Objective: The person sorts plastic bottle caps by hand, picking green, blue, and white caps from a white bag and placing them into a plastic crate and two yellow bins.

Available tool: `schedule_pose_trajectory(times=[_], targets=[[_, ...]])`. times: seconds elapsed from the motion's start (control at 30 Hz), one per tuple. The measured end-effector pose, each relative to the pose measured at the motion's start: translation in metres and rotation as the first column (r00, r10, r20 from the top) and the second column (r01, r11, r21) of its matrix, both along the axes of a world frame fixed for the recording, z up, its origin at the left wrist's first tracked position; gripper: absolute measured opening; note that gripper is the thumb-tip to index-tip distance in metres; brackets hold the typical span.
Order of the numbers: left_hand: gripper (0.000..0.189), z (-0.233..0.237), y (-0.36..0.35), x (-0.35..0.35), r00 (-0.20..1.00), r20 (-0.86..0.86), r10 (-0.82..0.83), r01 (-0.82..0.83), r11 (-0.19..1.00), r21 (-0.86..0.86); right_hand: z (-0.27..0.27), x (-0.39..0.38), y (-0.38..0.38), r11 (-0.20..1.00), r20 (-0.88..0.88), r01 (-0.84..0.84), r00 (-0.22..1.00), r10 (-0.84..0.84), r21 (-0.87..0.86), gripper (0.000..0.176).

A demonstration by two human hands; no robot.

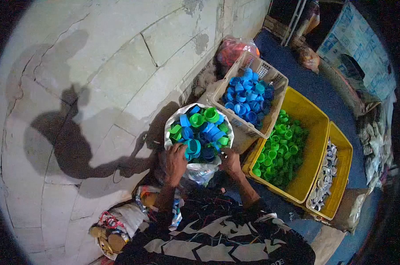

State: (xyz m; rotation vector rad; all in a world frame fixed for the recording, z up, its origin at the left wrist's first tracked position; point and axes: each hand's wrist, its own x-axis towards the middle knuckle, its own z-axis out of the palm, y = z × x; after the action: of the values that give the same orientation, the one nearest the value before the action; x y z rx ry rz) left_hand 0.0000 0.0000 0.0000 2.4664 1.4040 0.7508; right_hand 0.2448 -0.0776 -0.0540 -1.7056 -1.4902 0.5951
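Note:
A white-rimmed round container (229,115) in front of me is heaped with blue, green and teal plastic caps (207,130). My left hand (176,162) reaches over its near left rim, fingers closed at the edge of a large teal cap (192,147). At the near right rim my right hand (230,161) is closed in a pinch beside a dark blue cap (207,153). A small whitish spot shows at its fingertips, and I cannot tell what it holds.
To the right stand a pale crate (277,95) of blue caps, a yellow crate (312,115) of green caps and a yellow bin (341,172) of white and grey pieces. A block wall (120,57) rises on the left. A sack of mixed caps (116,240) sits at lower left.

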Motion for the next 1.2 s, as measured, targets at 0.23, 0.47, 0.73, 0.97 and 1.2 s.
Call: schedule_pose_trajectory(times=[0.23,0.47,0.73,0.97,1.2], targets=[[0.032,0.035,0.068,0.011,0.925,-0.22,-0.311,0.3,0.95,-0.084,0.022,0.007,-0.025,0.999,-0.019,0.024,1.0,-0.023,0.028,0.035],[0.012,0.02,0.091,0.015,0.903,-0.218,-0.37,0.347,0.928,-0.136,0.046,0.016,-0.041,1.0,-0.023,0.016,1.0,-0.016,0.006,0.034],[0.017,0.072,0.073,0.029,0.944,-0.058,-0.324,0.316,0.942,-0.115,0.044,0.03,-0.044,0.993,0.096,0.078,0.992,-0.087,0.089,0.037],[0.02,0.06,0.055,0.092,0.844,0.04,-0.534,0.535,0.837,-0.115,0.036,0.046,-0.048,0.982,0.159,0.096,0.98,-0.122,0.16,0.039],[0.022,0.035,0.041,0.17,0.695,0.02,-0.719,0.718,0.691,-0.088,0.072,0.069,-0.046,0.99,0.28,0.096,0.952,-0.121,0.103,0.039]])
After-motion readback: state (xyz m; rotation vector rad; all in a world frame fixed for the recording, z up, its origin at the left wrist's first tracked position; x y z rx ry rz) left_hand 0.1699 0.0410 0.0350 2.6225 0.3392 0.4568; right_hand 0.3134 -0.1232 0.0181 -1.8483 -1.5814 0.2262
